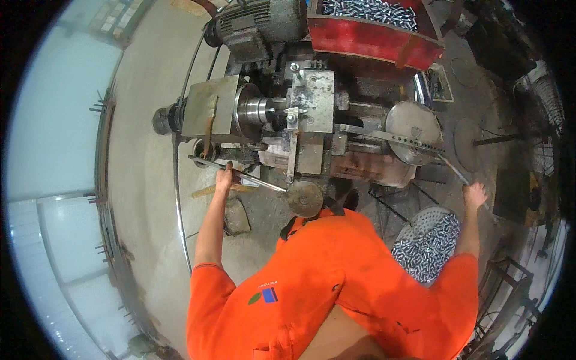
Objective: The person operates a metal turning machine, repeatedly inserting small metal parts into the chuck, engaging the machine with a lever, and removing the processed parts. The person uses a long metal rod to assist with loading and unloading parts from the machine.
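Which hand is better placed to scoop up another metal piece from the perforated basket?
The right hand. It grips the thin lever just above the perforated basket of small metal pieces at the person's right. The left hand holds the long rod on the machine's far left side.

The grey concrete floor [144,120] carries the lathe-like machine [300,114] and, seemingly, 1 perforated basket [427,240].

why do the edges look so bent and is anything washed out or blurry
Head view: fisheye lens bows the wall rail and blackens the corners; the pale wall at left is overexposed; the machine stays fairly sharp, while the right hand looks slightly soft near the rim.
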Tool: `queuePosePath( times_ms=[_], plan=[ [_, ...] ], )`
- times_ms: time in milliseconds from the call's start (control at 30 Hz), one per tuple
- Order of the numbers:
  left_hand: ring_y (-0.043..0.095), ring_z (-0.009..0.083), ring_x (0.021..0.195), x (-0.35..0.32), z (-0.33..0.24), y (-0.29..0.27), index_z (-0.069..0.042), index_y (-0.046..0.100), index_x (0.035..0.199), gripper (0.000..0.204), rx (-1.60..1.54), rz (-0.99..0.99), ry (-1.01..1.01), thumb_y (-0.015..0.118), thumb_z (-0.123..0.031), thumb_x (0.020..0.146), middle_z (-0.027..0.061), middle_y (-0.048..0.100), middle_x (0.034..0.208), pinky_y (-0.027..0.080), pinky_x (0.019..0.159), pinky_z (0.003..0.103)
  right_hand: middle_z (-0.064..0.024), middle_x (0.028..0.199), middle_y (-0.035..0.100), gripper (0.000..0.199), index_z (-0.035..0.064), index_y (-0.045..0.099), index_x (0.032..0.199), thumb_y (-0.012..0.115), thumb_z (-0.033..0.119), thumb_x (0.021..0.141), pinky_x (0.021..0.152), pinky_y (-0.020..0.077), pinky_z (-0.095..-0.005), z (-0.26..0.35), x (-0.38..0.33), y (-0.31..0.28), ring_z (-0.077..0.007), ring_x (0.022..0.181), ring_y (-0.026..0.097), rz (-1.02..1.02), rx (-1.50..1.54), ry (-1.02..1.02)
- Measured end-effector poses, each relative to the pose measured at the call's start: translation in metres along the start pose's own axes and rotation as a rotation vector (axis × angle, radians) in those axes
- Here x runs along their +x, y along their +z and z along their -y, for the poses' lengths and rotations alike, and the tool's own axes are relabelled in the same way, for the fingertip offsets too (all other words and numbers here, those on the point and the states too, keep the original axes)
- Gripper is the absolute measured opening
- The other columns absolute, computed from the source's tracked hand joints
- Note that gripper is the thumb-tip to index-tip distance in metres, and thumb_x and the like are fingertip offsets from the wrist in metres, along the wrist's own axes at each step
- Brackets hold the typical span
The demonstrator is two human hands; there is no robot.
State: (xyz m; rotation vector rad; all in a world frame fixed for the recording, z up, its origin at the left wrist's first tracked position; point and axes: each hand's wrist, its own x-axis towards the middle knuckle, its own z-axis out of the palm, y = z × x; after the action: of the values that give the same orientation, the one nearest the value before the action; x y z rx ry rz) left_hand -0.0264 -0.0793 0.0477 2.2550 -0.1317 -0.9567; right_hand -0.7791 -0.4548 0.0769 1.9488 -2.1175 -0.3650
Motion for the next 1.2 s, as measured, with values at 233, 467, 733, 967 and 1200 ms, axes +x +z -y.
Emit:
queuePosePath(
  times_ms=[233, 467, 733, 967, 1200],
  plan=[
    [0.064, 0.0249, 0.066, -0.016, 0.034, -0.039, 0.002, 0.053, 0.103, 0.043, -0.283, 0.046, 0.105, 0.053, -0.037, 0.085, 0.0182, 0.064, 0.083, 0.05, 0.061, 0.034, -0.0213, 0.123, 0.048, 0.072, 0.0016, 0.044, 0.126, 0.065, 0.018, 0.059, 0.091, 0.039, -0.0434, 0.071, -0.071, -0.017, -0.0361, 0.107, 0.049, -0.345, 0.489, -0.126],
    [0.062, 0.0344, 0.081, 0.032, 0.068, -0.001, -0.004, 0.059, 0.1, 0.044, 0.942, -0.018, 0.515, 0.055, -0.043, 0.079, 0.0198, 0.063, 0.09, 0.05, 0.07, 0.043, -0.0178, 0.09, 0.065, 0.038, 0.0038, 0.065, 0.094, 0.063, 0.018, 0.059, 0.078, 0.0488, -0.0356, 0.086, -0.247, 0.032, -0.0322, 0.086, 0.061, 0.383, 0.527, -0.131],
    [0.063, 0.0339, 0.077, 0.073, 0.155, 0.101, -0.007, 0.062, 0.094, 0.037, 0.849, -0.309, 0.411, 0.052, -0.04, 0.081, 0.0167, 0.064, 0.087, 0.05, 0.065, 0.045, -0.0171, 0.086, 0.065, 0.027, 0.0038, 0.068, 0.084, 0.06, 0.018, 0.063, 0.077, 0.0486, -0.0338, 0.06, -0.253, 0.039, -0.0293, 0.083, 0.063, 0.393, 0.629, -0.175],
    [0.062, 0.0371, 0.077, 0.065, 0.114, 0.036, -0.011, 0.055, 0.1, 0.033, 1.103, 0.012, 0.591, 0.044, -0.04, 0.087, 0.0169, 0.064, 0.081, 0.049, 0.065, 0.049, -0.0181, 0.079, 0.064, 0.024, 0.0053, 0.068, 0.084, 0.057, 0.012, 0.064, 0.068, 0.0499, -0.036, 0.12, -0.185, -0.067, -0.031, 0.073, 0.063, 0.35, 0.636, -0.227],
    [0.061, 0.0386, 0.083, 0.038, 0.121, 0.025, -0.007, 0.056, 0.102, 0.043, 0.879, 0.038, 0.465, 0.045, -0.046, 0.085, 0.0205, 0.062, 0.094, 0.048, 0.07, 0.048, -0.0172, 0.092, 0.064, 0.04, 0.0023, 0.064, 0.097, 0.061, 0.012, 0.059, 0.077, 0.048, -0.0343, 0.277, -0.096, -0.254, -0.0317, 0.084, 0.061, 0.197, 0.972, -0.581]
  ],
)
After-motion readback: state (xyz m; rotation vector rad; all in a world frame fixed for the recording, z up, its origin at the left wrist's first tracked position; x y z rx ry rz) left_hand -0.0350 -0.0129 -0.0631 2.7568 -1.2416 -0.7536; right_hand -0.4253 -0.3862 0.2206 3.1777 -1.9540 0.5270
